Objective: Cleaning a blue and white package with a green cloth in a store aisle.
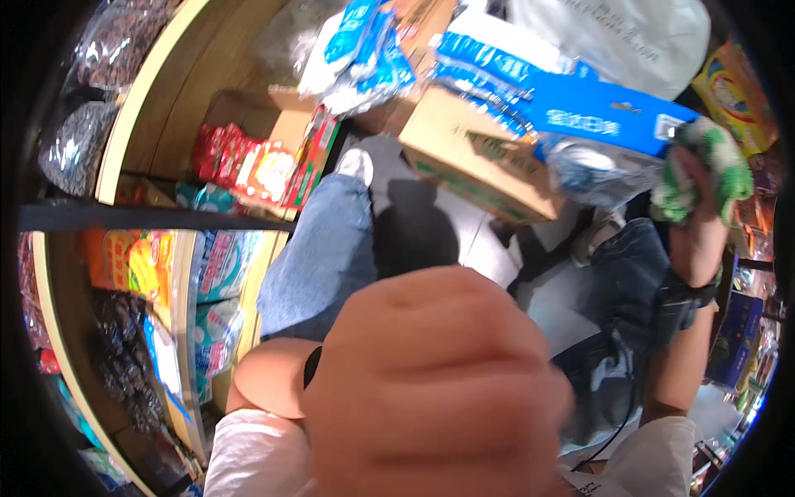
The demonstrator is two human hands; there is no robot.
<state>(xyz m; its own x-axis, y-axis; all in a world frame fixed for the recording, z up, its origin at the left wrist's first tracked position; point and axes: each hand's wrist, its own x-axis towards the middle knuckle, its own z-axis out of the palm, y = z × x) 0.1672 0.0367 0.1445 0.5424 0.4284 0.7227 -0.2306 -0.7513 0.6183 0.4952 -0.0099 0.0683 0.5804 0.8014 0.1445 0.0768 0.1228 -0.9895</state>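
My left hand (435,379) is raised very close to the camera, its fingers curled and its back towards the view; whether anything is inside it is hidden. At the right, my right hand (699,174) grips a green and white cloth (723,164), which looks knitted or fluffy. Beside that hand is a blue header card (602,109) with writing, above a clear plastic package (596,164). Blue and white plastic packs (490,59) lie to the left of the card, over a cardboard box (478,155) on the floor.
Wooden shelves (136,93) at the left hold bagged goods, among them an open carton of red packets (242,161) and an orange packet (133,261). A white plastic bag (621,37) lies at the top. Packaged goods line the right side. My jeans-clad legs (326,248) stand apart on grey tiles.
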